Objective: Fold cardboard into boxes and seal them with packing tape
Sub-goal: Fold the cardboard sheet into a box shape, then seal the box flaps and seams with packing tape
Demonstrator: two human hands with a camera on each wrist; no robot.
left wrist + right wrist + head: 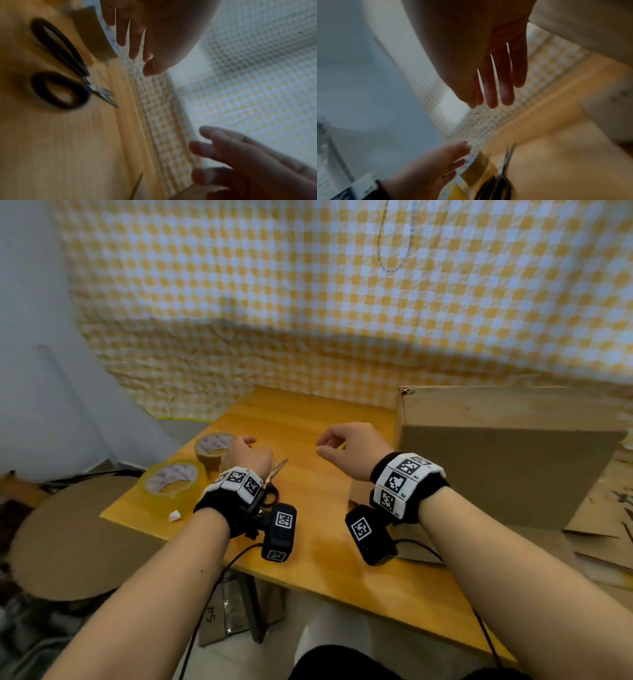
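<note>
Desk [329, 570]: yellow wood, one corner turned toward the left, near edge running down to the right.

Left hand [245, 455]: raised above the desk's left part, just beside the brown roll; grip apart, fingers [135, 44] straight and slack, holding nothing.

Right hand [349, 448]: raised over the desk's middle, next to the box; grip loose, fingers [491, 94] relaxed in the wrist view, holding nothing.

Scissors [274, 477]: flat on the desk, partly under the left wrist. Black handles toward the near edge, blades pointing toward the far edge, slightly rightward.

White scrap [174, 516]: small, crumpled, at the near left edge.

Clear tape roll [171, 484]: yellowish, lying flat with its hole upward, at the left corner.

Brown packing tape roll [214, 448]: lying flat behind the clear roll, along the far left edge, hole upward.

Cardboard box [496, 460]: large, plain brown, standing on the right half of the desk; long axis runs along the desk left to right, broad face toward the viewer. It blocks the desk's right far corner.

Flat cardboard sheets [603, 508]: stacked off the right edge, beside the box.

Round cardboard piece [75, 542]: lower, off the left edge.

Checked cloth [342, 302]: yellow and white, hanging behind the far edge.
</note>
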